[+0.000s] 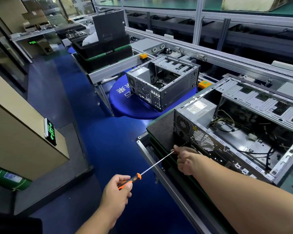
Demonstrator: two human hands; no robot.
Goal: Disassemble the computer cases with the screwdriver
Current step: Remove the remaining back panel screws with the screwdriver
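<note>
Left hand [116, 191]: fingers curled round the orange-and-black handle of the screwdriver [139, 174], out over the blue floor [100, 141].
Screwdriver: long thin shaft slanting up and right from the handle towards the right hand.
Right hand [186, 160]: fingers pinched on the shaft near its tip, close against the rear panel of the near case [235, 132].
Near case: side panel off, lying on the dark worktop [161, 127]; power supply and loose cables visible inside.
Worktop: metal-edged, case near its front edge.
Far case [162, 81]: also open, resting on a round blue stool [125, 102] beyond the worktop.
Trays [105, 51]: black, stacked further back on the line.
</note>
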